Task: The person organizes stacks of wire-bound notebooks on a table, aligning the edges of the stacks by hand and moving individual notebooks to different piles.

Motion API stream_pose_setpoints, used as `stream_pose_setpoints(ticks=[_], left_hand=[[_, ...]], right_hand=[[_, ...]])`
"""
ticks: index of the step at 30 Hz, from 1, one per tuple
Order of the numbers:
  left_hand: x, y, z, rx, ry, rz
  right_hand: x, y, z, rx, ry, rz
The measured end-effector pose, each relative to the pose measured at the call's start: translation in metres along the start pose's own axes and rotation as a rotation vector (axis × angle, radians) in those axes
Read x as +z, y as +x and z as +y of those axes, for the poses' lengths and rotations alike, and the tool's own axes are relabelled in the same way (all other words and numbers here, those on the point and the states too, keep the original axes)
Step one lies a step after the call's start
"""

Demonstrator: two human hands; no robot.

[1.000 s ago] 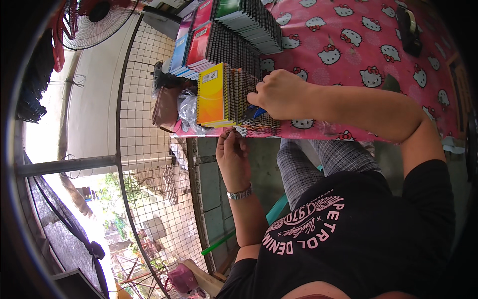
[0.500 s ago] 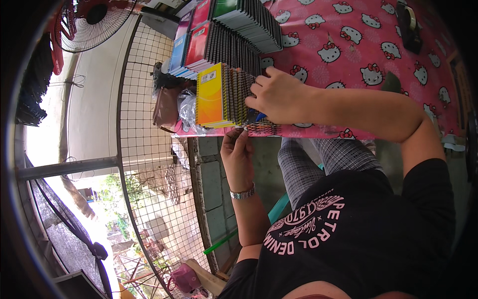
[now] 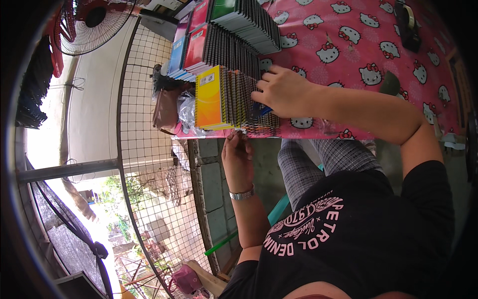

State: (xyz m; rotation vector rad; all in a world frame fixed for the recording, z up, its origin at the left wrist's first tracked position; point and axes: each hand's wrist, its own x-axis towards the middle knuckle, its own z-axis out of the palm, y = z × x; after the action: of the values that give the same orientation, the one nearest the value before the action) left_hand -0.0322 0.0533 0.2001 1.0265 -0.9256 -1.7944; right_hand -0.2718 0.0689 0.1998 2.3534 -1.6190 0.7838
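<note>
A row of spiral notebooks with a yellow-orange cover (image 3: 208,97) stands at the table's front edge, wire bindings turned to the right. Over the bindings is my right hand (image 3: 285,93), fingers curled around a small tool with a blue part (image 3: 265,110); its exact kind is hidden by the hand. Just below the row's front end, at the table edge, my left hand (image 3: 238,157) has thumb and fingers pinched together against the notebooks' lower ends. What lies between those fingertips is too small to make out. A metal watch is on the left wrist.
Behind stand stacks of red (image 3: 196,47), blue (image 3: 177,55) and green (image 3: 221,9) notebooks. A brown pouch (image 3: 166,110) and clear plastic (image 3: 187,112) lie to the left. A tape dispenser (image 3: 409,27) sits far right on the pink tablecloth (image 3: 343,65). Wire mesh (image 3: 144,99) borders the left side.
My right hand has shifted slightly right along the bindings with the blue tool. The left hand stays at the table edge, its fingers slightly repositioned.
</note>
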Motion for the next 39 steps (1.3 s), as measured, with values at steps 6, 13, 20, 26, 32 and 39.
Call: stream_pose_setpoints(ticks=[6,13,20,26,32,39], left_hand=[[0.013,0.003,-0.005,0.042,0.210,-0.025],[0.017,0.004,-0.011,0.139,0.331,0.039],[0.015,0.001,-0.010,0.027,0.162,0.020],[0.018,0.008,-0.016,0.090,0.322,0.023],[0.013,0.009,-0.019,0.114,0.302,0.049],[0.017,0.008,-0.018,0.129,0.323,0.037]], right_hand=[[0.006,0.003,-0.001,-0.087,-0.095,0.170],[-0.006,0.009,-0.007,0.077,0.110,-0.279],[0.009,-0.014,0.010,-0.044,-0.076,0.225],[0.008,0.001,-0.006,0.020,0.032,-0.204],[0.010,-0.009,0.004,0.013,0.060,-0.082],[0.012,-0.003,-0.002,-0.035,-0.045,-0.024]])
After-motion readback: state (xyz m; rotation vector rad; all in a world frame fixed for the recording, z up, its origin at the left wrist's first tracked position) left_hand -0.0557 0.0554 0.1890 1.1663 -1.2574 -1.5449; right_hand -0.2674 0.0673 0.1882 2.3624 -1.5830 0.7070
